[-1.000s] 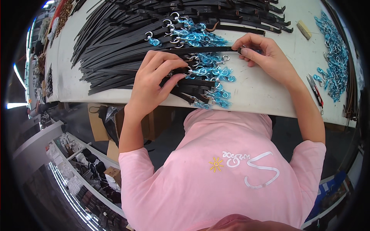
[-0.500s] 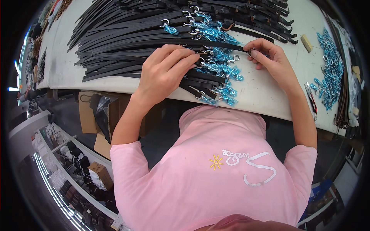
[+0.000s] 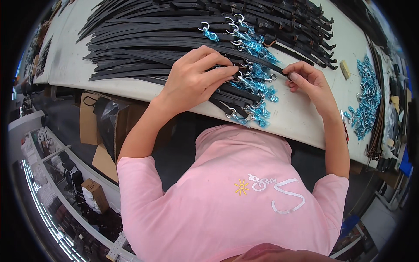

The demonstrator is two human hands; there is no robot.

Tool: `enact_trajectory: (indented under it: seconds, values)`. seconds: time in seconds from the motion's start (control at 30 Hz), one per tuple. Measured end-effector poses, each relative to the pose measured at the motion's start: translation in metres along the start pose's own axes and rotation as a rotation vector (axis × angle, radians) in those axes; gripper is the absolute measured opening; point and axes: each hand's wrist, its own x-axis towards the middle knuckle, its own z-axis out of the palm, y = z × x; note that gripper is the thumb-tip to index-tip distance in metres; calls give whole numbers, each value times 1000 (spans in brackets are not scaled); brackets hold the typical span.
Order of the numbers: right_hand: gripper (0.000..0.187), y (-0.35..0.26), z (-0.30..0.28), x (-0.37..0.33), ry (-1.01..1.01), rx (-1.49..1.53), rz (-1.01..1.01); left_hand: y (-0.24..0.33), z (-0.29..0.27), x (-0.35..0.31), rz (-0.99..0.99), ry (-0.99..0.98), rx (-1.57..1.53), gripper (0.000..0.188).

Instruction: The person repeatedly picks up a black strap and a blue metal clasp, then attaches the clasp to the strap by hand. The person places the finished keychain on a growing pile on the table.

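Black flat straps [image 3: 131,48] lie in a wide layered bundle on the white table, many ending in metal rings with blue-wrapped swivel clips [image 3: 251,83]. My right hand [image 3: 307,81] pinches the end of one black strap [image 3: 262,60] between thumb and fingers, just right of the clips. That strap curves back leftward, passing behind my left hand [image 3: 196,78]. The left fingers are bent together over the bundle, their tips beside a metal ring [image 3: 238,75]. What lies under those fingertips is hidden, and the left thumb is out of sight.
At the table's right lies a heap of blue-wrapped clips [image 3: 367,98], with a small yellowish block [image 3: 345,70] nearby. More black straps [image 3: 301,26] fill the far side. A cardboard box [image 3: 91,120] stands below the front edge at left; shelving [image 3: 74,174] is further left.
The view has turned slightly, so the table slants more. Both hands stay over the same spots, the right one still pinching the strap end.
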Motion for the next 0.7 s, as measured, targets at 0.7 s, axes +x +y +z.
enact_trajectory:
  seconds: [0.7]
  values:
    - [26, -16, -23, -5, -61, 413, -34, 25, 55, 115, -186, -251, -512, 35]
